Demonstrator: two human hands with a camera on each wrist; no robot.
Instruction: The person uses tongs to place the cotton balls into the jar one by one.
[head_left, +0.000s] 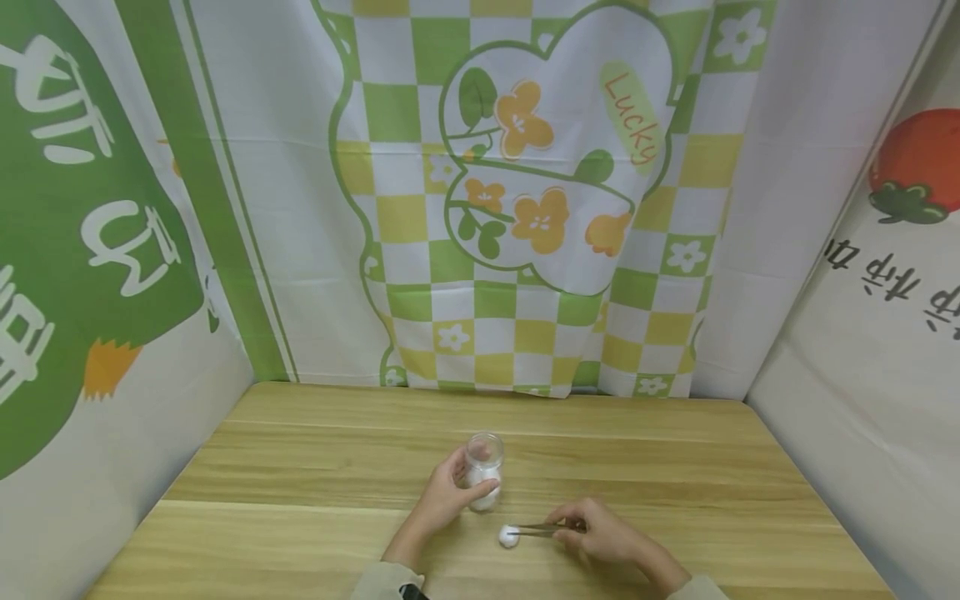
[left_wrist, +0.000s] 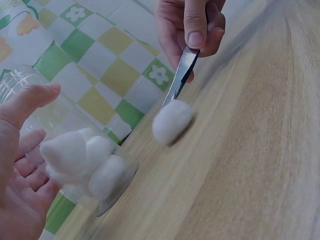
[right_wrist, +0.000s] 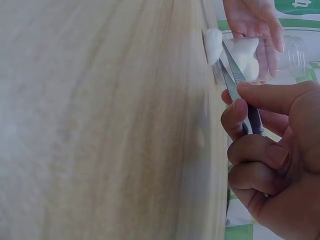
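A clear jar [head_left: 486, 451] stands upright and lidless on the wooden table, its lower part filled with several white cotton balls [left_wrist: 75, 152]. My left hand [head_left: 444, 493] holds the jar from its left side, thumb in front and fingers behind. To the right of the jar's base, one loose cotton ball [head_left: 508, 537] sits on the tabletop. My right hand [head_left: 603, 533] grips metal tweezers [right_wrist: 235, 75] between thumb and fingers. The tweezer tips are slightly apart and right at the loose cotton ball, overlapping it in the head view.
The wooden table [head_left: 315, 450] runs back to a hanging checked cloth [head_left: 450, 333]. Printed cloth walls, one green and white on the left [head_left: 97, 250] and one with a tomato print on the right [head_left: 862, 333], flank the table.
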